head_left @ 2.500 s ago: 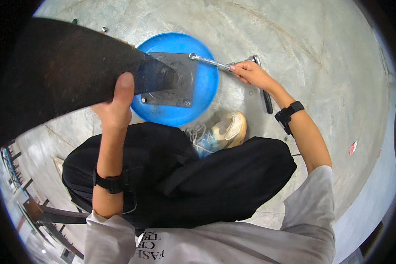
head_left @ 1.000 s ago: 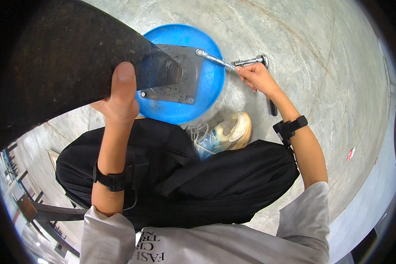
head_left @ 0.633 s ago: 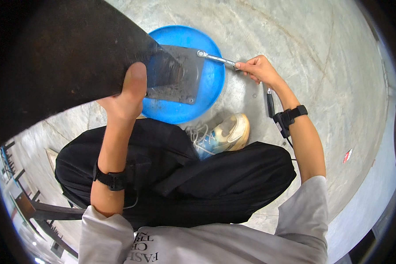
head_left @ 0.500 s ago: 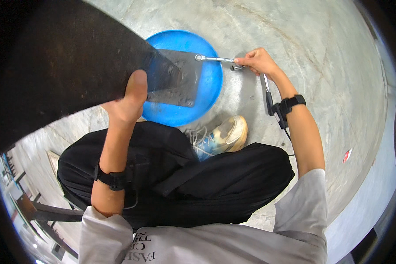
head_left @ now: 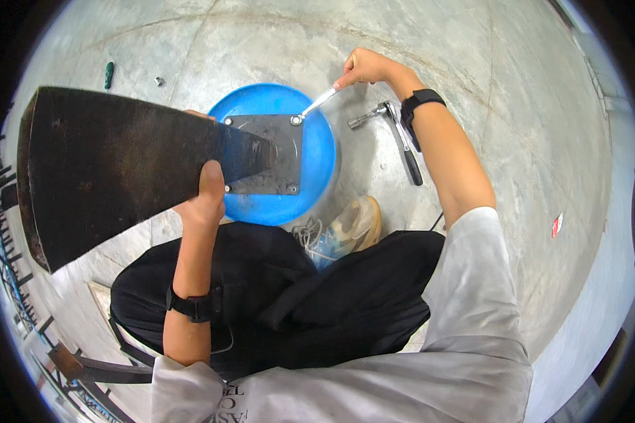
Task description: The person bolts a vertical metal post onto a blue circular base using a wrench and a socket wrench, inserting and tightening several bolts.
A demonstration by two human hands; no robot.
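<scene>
My left hand point(head_left: 203, 201) is wrapped round a dark, square-sided metal post point(head_left: 120, 158) that slants up toward me, its thumb on the near side. The post joins a grey base plate point(head_left: 287, 166) lying on a round blue plastic surface point(head_left: 322, 162). Bolts show at the plate's corners. My right hand point(head_left: 367, 67) pinches one end of a silver ring wrench point(head_left: 320, 103). The wrench's ring end sits round the bolt at the plate's far right corner. A ratchet wrench with a socket point(head_left: 404, 141) lies on the floor below my right wrist.
A green-handled screwdriver point(head_left: 109, 75) and a small metal piece point(head_left: 159, 81) lie on the concrete floor point(head_left: 458, 49) at the far left. My shoe point(head_left: 346, 229) is close to the blue surface. A dark metal frame point(head_left: 106, 370) stands at the lower left.
My right hand has swung the wrench's free end away from me, so the wrench now slants instead of lying nearly level. The view has shifted, showing more of the post and the whole ratchet.
</scene>
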